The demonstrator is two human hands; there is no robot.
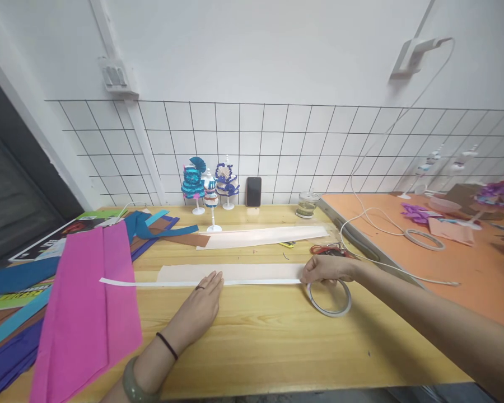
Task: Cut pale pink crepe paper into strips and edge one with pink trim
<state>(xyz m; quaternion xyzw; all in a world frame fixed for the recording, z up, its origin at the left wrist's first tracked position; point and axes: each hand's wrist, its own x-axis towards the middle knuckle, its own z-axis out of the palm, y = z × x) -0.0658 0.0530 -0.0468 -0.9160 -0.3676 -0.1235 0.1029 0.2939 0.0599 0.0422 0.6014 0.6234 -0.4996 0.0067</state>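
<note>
A pale pink paper strip (178, 273) lies flat across the wooden table, with a length of white tape (264, 282) running along its near edge. The tape's loose left end reaches past the paper onto a bright pink sheet (88, 302). My left hand (204, 299) rests flat on the tape and paper, fingers stretched out. At the strip's right end my right hand (325, 270) is closed in a pinch on the tape. Just below those fingers the tape roll (348, 305), a thin ring, hangs or leans; whether it touches the table I cannot tell.
Behind lie another pale strip (264, 237), a yellow cutter (288, 244) and red cords (325, 250). Small decorated dress stands (210, 196), a phone (254, 191) and a glass jar (306, 205) stand by the wall. Coloured paper (8, 277) covers the left. An orange table (403, 263) adjoins right, a white cable crossing it.
</note>
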